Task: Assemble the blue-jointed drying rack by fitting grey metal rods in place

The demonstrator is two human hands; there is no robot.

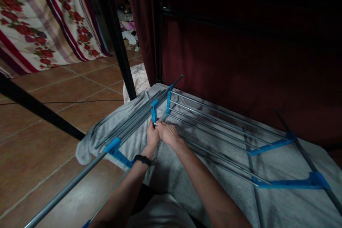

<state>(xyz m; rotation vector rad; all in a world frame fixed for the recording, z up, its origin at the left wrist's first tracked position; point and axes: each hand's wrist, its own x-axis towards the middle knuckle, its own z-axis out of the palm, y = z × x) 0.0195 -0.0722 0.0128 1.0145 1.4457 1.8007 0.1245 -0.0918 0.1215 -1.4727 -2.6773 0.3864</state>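
Observation:
My left hand [152, 135] is closed round the lower end of a blue plastic bracket [154, 108], which stands upright. A dark band circles the left wrist. My right hand [167, 131] presses in beside it, fingers pinched at the same end; what lies between the fingertips is mostly hidden. Behind the hands, a bundle of loose grey metal rods [133, 121] rests slantwise on the blanket. To the right lies a partly assembled drying rack, its metal rods [213, 114] running between a blue end piece [168, 101] and another blue bracket [272, 146].
A grey blanket [213, 192] covers the bed below. Another blue bracket [114, 146] joins a long grey tube [66, 188] at left. Black bed posts [114, 35] stand nearby. A dark red curtain [227, 67] hangs behind; a floral cloth [53, 17] hangs beyond the tiled floor [69, 92].

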